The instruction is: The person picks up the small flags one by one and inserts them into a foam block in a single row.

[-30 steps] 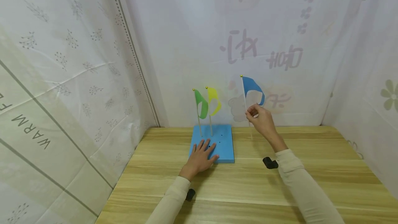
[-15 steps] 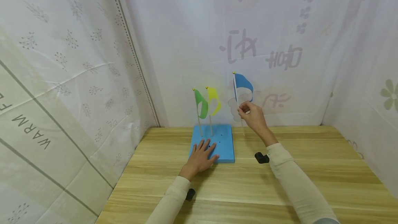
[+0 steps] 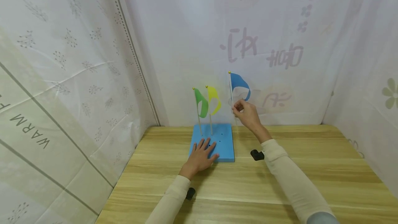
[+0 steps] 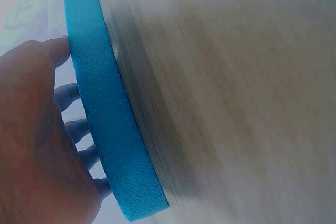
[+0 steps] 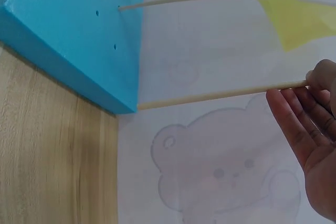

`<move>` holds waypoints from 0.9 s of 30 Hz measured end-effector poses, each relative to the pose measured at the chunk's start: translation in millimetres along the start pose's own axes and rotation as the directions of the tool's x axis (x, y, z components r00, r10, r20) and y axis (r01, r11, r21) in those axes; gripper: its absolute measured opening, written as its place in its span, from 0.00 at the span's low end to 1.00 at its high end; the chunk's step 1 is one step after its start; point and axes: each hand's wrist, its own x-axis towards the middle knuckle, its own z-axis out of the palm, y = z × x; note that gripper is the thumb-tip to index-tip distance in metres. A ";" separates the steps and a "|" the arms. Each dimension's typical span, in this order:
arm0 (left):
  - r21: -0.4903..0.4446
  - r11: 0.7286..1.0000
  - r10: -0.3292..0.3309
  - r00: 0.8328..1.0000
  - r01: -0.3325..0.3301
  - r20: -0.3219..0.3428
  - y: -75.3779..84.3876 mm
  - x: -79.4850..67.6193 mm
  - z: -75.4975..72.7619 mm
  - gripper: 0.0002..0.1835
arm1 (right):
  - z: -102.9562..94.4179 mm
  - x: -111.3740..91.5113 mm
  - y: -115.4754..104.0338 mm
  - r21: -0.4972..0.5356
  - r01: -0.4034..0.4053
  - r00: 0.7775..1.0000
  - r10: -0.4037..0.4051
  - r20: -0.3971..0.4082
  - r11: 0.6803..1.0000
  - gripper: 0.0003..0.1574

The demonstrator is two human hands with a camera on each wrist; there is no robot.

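My right hand (image 3: 247,114) pinches the wooden stick of a blue flag (image 3: 239,82) topped by a small gold ball. In the right wrist view the lower end of this stick (image 5: 210,97) overlaps the far right corner of the blue foam board (image 5: 63,40). Spread over the board's front left part, my left hand (image 3: 199,156) presses it with straight fingers (image 4: 62,51). A green flag (image 3: 202,108) and a yellow flag (image 3: 215,101) stand upright in the board's back left holes. Several small dark holes show on its right side, near my left fingertips.
The board lies on a wood-grain table (image 3: 280,189) close to its back edge. A patterned white curtain (image 3: 180,44) hangs behind and on both sides. Black wrist-worn pieces (image 3: 257,155) hang below each sleeve.
My right hand has carried the blue flag leftward, from the table's right part to beside the board's right edge. The left hand and the two standing flags have stayed in place.
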 end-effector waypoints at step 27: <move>0.008 1.000 -0.014 1.000 0.014 0.003 0.2 0.4 0.9 0.34 | 45.6 7.2 -5.6 0.040 -0.002 0.999 0.000 0.051 0.999 0.07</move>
